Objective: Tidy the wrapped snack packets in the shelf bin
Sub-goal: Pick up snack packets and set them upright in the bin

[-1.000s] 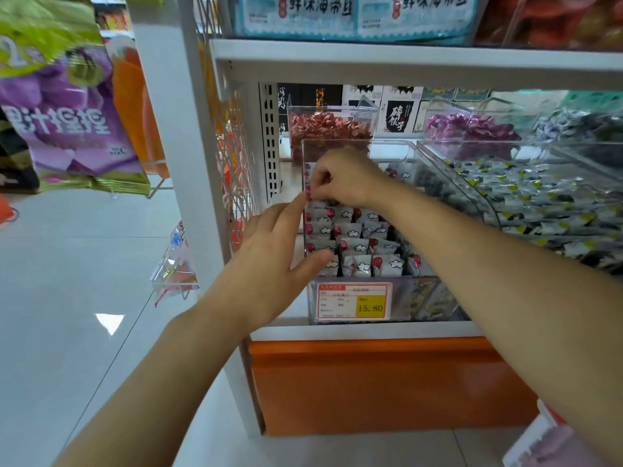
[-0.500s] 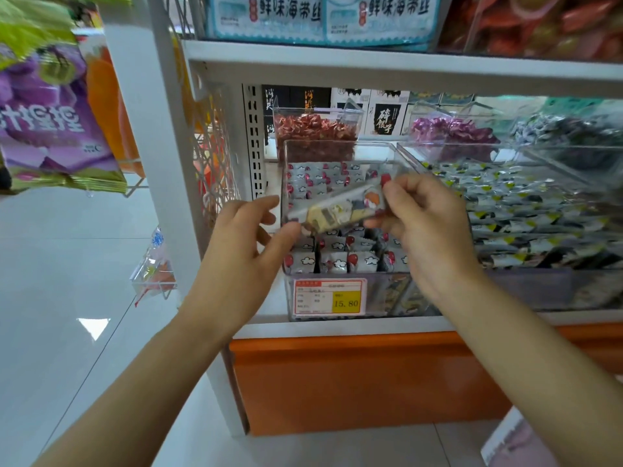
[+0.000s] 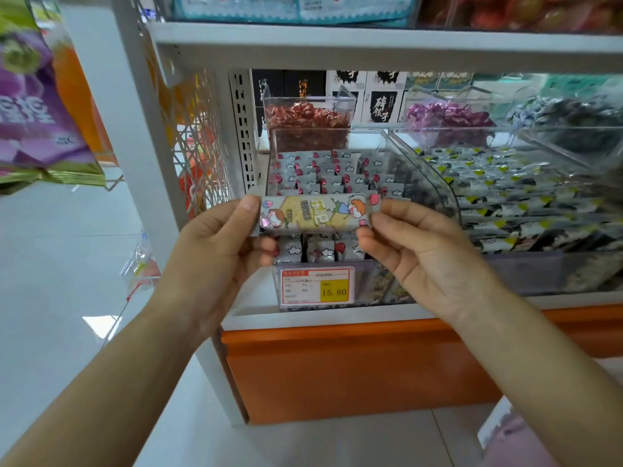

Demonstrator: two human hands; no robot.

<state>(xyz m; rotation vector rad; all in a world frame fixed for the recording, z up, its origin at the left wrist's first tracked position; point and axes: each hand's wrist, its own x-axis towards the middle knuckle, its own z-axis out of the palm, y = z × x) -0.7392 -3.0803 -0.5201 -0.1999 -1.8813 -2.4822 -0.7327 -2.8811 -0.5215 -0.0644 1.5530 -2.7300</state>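
A long wrapped snack packet point(image 3: 318, 214) with cartoon figures is held level in front of the clear shelf bin point(image 3: 435, 183). My left hand point(image 3: 215, 251) pinches its left end between thumb and fingers. My right hand point(image 3: 421, 251) pinches its right end. Behind it, the bin holds rows of grey snack packets point(image 3: 323, 173) with red dots and white clouds, standing on edge. A price tag point(image 3: 317, 286) reading 15.80 is fixed to the bin's front.
Clear bins of red candies point(image 3: 306, 117), purple candies point(image 3: 445, 114) and black-and-yellow packets point(image 3: 505, 187) sit around it. A white shelf post point(image 3: 135, 106) and wire rack point(image 3: 199, 156) stand at left. An upper shelf point(image 3: 371, 45) overhangs. Purple snack bags point(image 3: 37, 109) hang far left.
My right hand lifted the long packet out of the bin and brought it forward. My left hand left the bin's side and took the packet's left end; it now lies level.
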